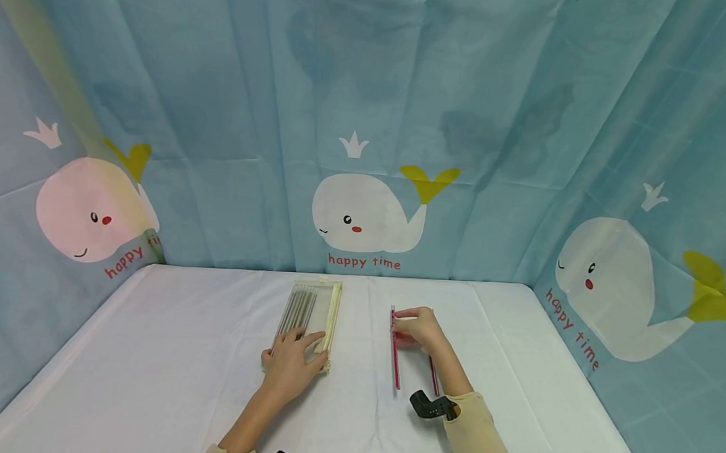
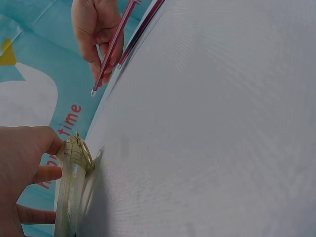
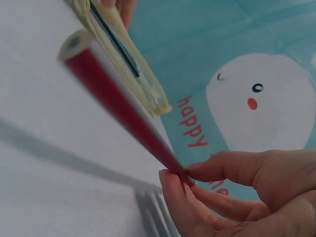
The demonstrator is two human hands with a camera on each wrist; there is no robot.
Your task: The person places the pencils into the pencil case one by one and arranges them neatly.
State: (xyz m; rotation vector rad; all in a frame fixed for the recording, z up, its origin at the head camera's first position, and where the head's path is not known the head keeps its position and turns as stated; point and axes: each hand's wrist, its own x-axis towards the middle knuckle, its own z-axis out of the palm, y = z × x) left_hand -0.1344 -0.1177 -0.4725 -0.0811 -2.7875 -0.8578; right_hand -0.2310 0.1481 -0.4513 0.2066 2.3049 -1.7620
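Note:
My right hand (image 1: 419, 328) pinches a long red pencil (image 1: 396, 353) between thumb and fingertips near its far end. Up close in the right wrist view, the pencil's near end shows a pale face with a grey core. A second red pencil (image 1: 433, 377) lies on the table, partly hidden under my right wrist. With fingers spread, my left hand (image 1: 296, 362) rests on a clear pouch (image 1: 321, 309) with cream edging. Inside the pouch's left half lie several slim grey sticks (image 1: 298, 308). The left wrist view shows fingertips against the pouch's zipped edge (image 2: 74, 163).
A white cloth covers the table (image 1: 150, 366). Blue curtains (image 1: 222, 112) with whale prints stand behind the table and along both sides. The pouch lies left of the pencils, with white cloth between them.

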